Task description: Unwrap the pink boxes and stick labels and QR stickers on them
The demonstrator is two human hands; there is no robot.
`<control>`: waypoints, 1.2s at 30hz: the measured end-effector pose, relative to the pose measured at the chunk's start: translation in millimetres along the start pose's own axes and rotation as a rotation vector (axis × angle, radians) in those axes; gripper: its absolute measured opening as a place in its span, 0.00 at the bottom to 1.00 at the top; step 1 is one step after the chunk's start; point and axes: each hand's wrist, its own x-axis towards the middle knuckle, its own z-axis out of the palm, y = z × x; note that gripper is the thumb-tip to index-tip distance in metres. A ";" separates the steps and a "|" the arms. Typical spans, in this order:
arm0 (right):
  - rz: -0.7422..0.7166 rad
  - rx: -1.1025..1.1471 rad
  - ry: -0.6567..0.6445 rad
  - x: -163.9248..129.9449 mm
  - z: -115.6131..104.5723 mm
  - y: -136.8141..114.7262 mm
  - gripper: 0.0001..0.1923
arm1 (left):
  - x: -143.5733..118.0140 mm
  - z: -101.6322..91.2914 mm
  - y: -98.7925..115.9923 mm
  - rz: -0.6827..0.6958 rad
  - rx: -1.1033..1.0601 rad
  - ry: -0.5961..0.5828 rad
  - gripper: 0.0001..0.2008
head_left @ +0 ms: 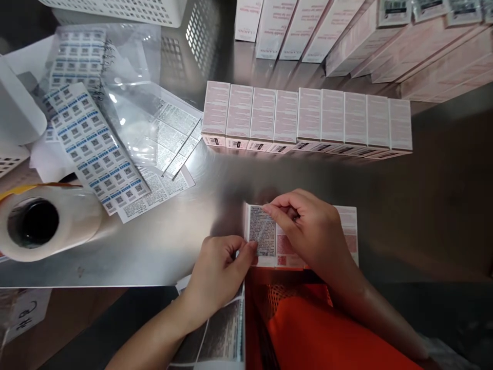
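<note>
A printed text label lies over the left end of a row of pink and white boxes at the near table edge. My right hand is closed, with thumb and forefinger pinched at the label's upper right corner. At its lower left corner, my left hand is closed in a pinch too. The right hand and wrist hide part of the boxes behind them. Just below my left hand, a sheet of grey labels hangs at the table's edge.
Upright pink cartons form a row beyond my hands, with more cartons behind. QR-code sticker sheets, text label sheets and a clear plastic bag lie left. A tape roll and white basket stand there too.
</note>
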 end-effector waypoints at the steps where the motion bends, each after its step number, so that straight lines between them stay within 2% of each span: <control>1: 0.000 0.001 0.000 -0.2 0.0 0.1 0.07 | 0.0 0.1 -0.2 0.002 -0.002 0.001 0.23; 9: -0.007 -0.010 -0.002 0.3 -0.1 -0.2 0.08 | 3.1 0.7 -0.6 -0.027 0.017 -0.005 0.23; 15: -0.017 -0.037 0.023 -1.0 4.0 0.1 0.07 | 2.8 1.8 -0.3 -0.004 0.068 0.045 0.23; 22: 0.080 -0.023 -0.014 -0.6 5.2 -0.5 0.05 | 1.1 4.1 4.9 -0.002 0.156 0.109 0.23; 25: 0.092 -0.033 -0.012 -0.2 4.5 -1.5 0.17 | 1.6 4.7 3.9 -0.030 0.150 0.128 0.24; 29: 0.039 -0.058 -0.038 -2.2 2.3 -2.8 0.15 | 4.7 4.3 2.7 -0.036 0.164 0.145 0.25; 36: 0.006 -0.122 -0.062 -4.7 -3.9 -6.4 0.14 | 5.2 -2.3 18.2 -0.051 0.385 0.087 0.27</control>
